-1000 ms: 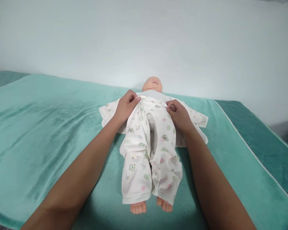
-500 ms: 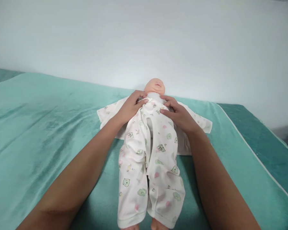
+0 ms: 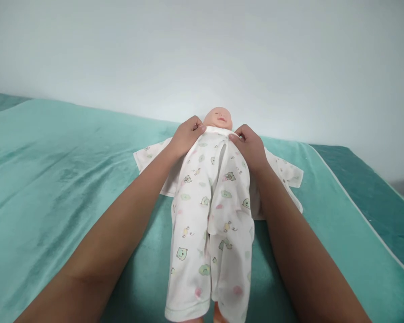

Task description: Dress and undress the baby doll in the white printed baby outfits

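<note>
A baby doll (image 3: 218, 118) lies on its back, head toward the wall. It wears white printed pants (image 3: 193, 202) with green and pink figures. My left hand (image 3: 189, 133) is closed on the waistband at its left end. At the other end, my right hand (image 3: 247, 141) pinches the same waistband, which is stretched up near the doll's chin. Under the arms, a matching white top (image 3: 289, 172) spreads out to both sides. The feet show only in part at the bottom edge.
A light green plush blanket (image 3: 70, 179) with some wrinkles lies beneath the doll. Darker green fabric (image 3: 373, 193) shows at the right, beyond a pale edging. Behind the doll stands a plain white wall (image 3: 202, 54).
The waistband has risen from the belly toward the doll's chin, and the pant legs now cover most of the feet. My right hand opened partly, then closed on the waistband again.
</note>
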The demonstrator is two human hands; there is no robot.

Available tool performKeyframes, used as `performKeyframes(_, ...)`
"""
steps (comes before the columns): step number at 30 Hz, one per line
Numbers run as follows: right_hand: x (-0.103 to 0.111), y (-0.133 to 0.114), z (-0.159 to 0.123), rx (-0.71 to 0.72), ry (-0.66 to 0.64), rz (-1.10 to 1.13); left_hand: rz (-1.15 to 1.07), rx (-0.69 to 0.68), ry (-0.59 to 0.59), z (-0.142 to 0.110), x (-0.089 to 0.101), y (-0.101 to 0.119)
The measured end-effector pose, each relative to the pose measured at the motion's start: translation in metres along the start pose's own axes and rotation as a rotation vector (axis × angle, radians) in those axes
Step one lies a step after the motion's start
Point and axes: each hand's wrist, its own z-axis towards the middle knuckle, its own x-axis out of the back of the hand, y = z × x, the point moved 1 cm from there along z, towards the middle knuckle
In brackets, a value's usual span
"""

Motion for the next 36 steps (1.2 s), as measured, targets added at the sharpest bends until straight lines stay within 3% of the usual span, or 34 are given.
performKeyframes(7,-0.011,0.005,0.009,0.03,-0.032,0.028,0.092,0.063,0.152,0.001,-0.007,0.001)
performKeyframes(13,-0.008,0.004,0.01,-0.039,-0.101,-0.037,0.057,0.058,0.032,-0.004,-0.008,-0.001)
performKeyframes(26,-0.01,0.008,0.014,-0.061,-0.018,-0.068,0.056,0.095,0.101,0.001,-0.004,-0.005)
performKeyframes(30,-0.011,0.007,0.013,-0.083,0.001,0.005,0.024,0.084,0.032,-0.001,-0.004,-0.007)
performKeyframes(36,-0.013,0.009,0.01,-0.025,-0.005,0.162,-0.009,-0.074,-0.183,-0.008,0.0,-0.002)
